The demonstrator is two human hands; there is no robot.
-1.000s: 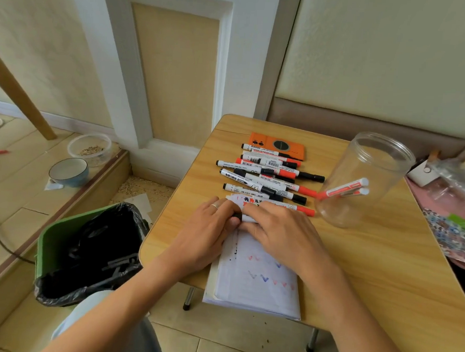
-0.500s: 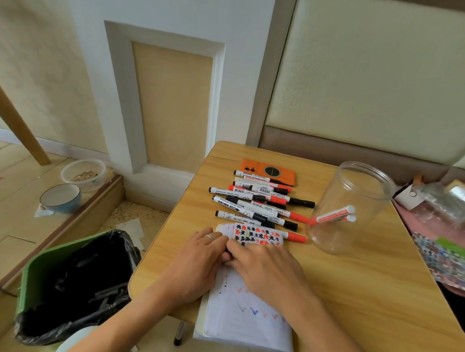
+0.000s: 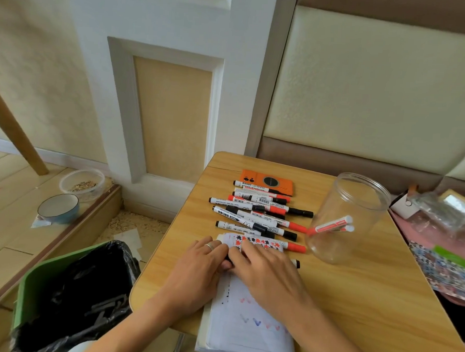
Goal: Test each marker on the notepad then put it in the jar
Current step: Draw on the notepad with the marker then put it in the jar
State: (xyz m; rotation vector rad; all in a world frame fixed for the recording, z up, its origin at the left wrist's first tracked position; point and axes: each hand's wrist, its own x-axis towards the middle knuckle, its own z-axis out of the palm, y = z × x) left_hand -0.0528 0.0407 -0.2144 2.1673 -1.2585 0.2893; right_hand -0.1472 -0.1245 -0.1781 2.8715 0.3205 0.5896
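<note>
A white notepad [image 3: 246, 326] with coloured tick marks lies at the table's near edge. Both hands meet over its top end. My left hand [image 3: 199, 271] and my right hand [image 3: 268, 276] grip one marker [image 3: 297, 263] between them; only its black end shows past the right hand. Several red and black capped markers [image 3: 259, 215] lie in a row just beyond the notepad. The clear plastic jar [image 3: 361, 192] stands upright to the right of them, with two red markers [image 3: 331, 226] leaning inside it.
An orange case [image 3: 282, 183] lies behind the marker row. A green bin with a black bag [image 3: 42, 281] stands at the table's left. Patterned fabric and plastic bags [image 3: 438, 259] sit past the right edge. Bowls [image 3: 58, 207] sit on the floor.
The view has tilted upward, so the table sits lower in frame. Both hands stay together at the notepad's top. A marker's black end now shows right of my right hand.
</note>
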